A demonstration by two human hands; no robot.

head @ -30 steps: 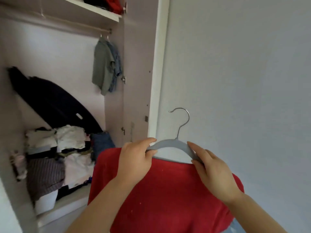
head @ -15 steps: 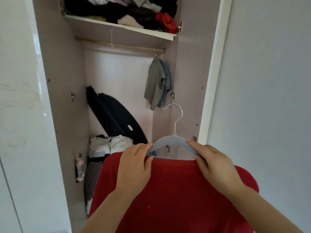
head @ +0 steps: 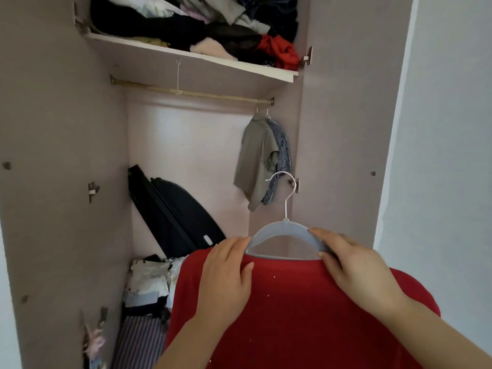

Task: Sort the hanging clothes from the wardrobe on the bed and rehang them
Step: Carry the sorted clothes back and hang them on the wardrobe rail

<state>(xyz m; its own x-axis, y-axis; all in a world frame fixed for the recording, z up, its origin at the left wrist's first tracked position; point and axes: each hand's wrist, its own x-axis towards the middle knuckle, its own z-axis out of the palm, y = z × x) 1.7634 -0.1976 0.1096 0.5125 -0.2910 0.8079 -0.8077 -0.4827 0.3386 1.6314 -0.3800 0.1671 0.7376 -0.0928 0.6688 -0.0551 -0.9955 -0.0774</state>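
Red garment (head: pixel 298 315) on upright grey hanger (head: pixel 285 233) before open wardrobe (head: pixel 332 145).

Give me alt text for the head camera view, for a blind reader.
The left hand and right hand hold a grey hanger carrying a red garment before an open wardrobe. Two garments hang at the right end of the rail; clothes crowd the shelf above.

Shirts (head: pixel 257 161) on rail (head: pixel 191 92), right end

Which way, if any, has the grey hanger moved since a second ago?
Yes, the grey hanger moved left, off the wall, toward the hanging olive shirt.
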